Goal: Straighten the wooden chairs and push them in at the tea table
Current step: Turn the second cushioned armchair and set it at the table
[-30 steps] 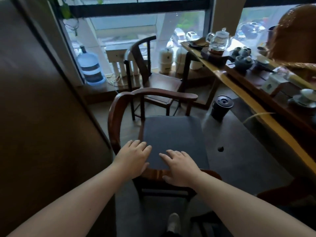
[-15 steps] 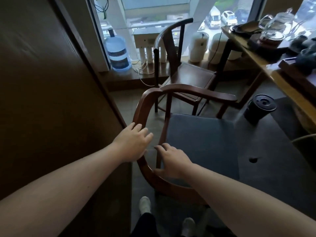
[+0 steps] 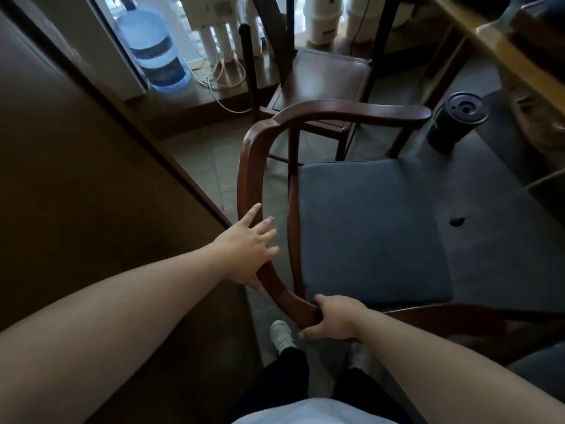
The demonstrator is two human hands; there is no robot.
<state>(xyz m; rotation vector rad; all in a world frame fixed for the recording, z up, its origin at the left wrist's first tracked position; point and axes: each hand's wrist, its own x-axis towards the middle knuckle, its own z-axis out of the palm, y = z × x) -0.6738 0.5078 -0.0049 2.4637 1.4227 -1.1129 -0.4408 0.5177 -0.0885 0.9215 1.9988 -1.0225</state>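
A wooden armchair with a curved back rail (image 3: 253,160) and a blue seat cushion (image 3: 370,231) stands right in front of me. My right hand (image 3: 333,318) is closed around the rail at its near bend. My left hand (image 3: 249,247) lies on the rail's left side, fingers spread. A second wooden chair (image 3: 321,75) with a bare seat stands beyond it, near the window. The tea table's (image 3: 519,65) yellow wooden edge runs along the upper right.
A dark wooden panel (image 3: 91,179) rises close on my left. A blue water bottle (image 3: 156,47) and white cables sit by the window sill. A black round bin (image 3: 455,120) stands on the dark rug between chair and table. My feet are just below the rail.
My view has tilted down and come closer. The right hand went from resting on the cushion's edge to gripping the back rail; the left hand slid along the rail's left side.
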